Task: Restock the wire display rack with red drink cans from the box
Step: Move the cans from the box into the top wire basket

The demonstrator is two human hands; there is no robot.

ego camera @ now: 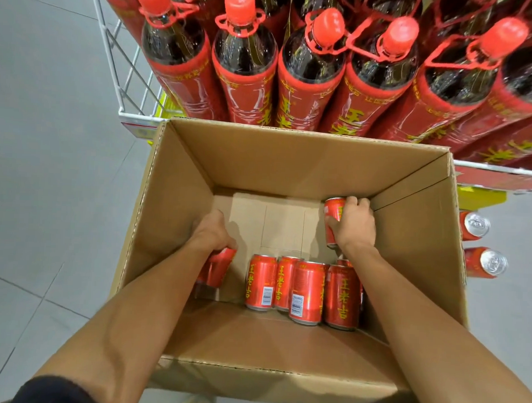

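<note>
— Both hands are down inside the cardboard box (290, 160), each one wrapped round something red.

— Which hand has what?

— Left hand (212, 229) is by the left wall, fingers curled over the top of a tilted can (218, 267). Right hand (356, 225) is in the far right corner, gripping another can (333, 211) from the side.

— Any stock left in there?

— A small cluster of standing cans (305, 290) against the near wall, between the two forearms, four that I can count and maybe one more hidden behind the right arm. Otherwise bare cardboard on the bottom.

— And the rack?

— White wire rack (113, 60) sits just beyond the box, its top packed with big red-capped bottles (245, 59). Two loose cans (476, 225) show just past the box's right wall, silver tops toward me; I can't tell what they rest on
</note>
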